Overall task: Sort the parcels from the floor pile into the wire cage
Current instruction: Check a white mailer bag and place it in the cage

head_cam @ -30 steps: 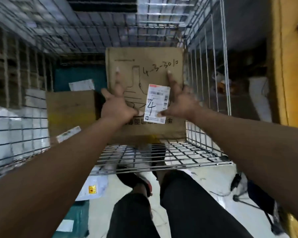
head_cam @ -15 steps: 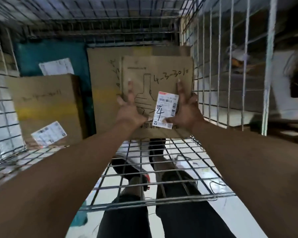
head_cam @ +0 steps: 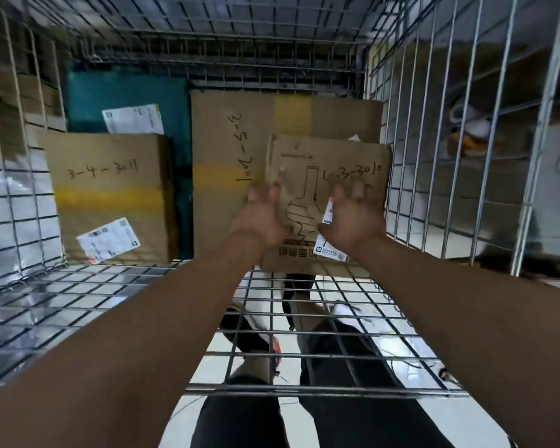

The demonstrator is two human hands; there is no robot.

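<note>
Cage [head_cam: 20,202]: wire mesh on the left, back, right and overhead, with a wire shelf that the parcels stand on.
Left box [head_cam: 110,189]: brown cardboard, upright on the shelf near the left wall, "3-4-3011" written across it, a band of yellow tape, a white label [head_cam: 109,240] stuck askew low on its face.
Teal parcel [head_cam: 126,92]: behind the left box and taller than it, against the back mesh, with its own white slip [head_cam: 133,119] showing above the box's top edge.
Middle box [head_cam: 227,150]: the largest carton, upright just right of the left box, yellow tape on it, handwriting running sideways down its face.
Left hand [head_cam: 262,218]: on the left edge of the small box, fingers bent and blurred; I cannot tell whether it grips or only pushes.
Small box [head_cam: 337,156]: inside the cage, upright in front of the middle box's right half, close to the right mesh, its lower edge at the shelf; it carries a bottle drawing and a white sticker [head_cam: 330,250].
Right hand [head_cam: 353,221]: on the box's face over the sticker, fingers bent and blurred; its hold cannot be told either.
Legs [head_cam: 240,415]: dark trousers, seen under and through the shelf.
</note>
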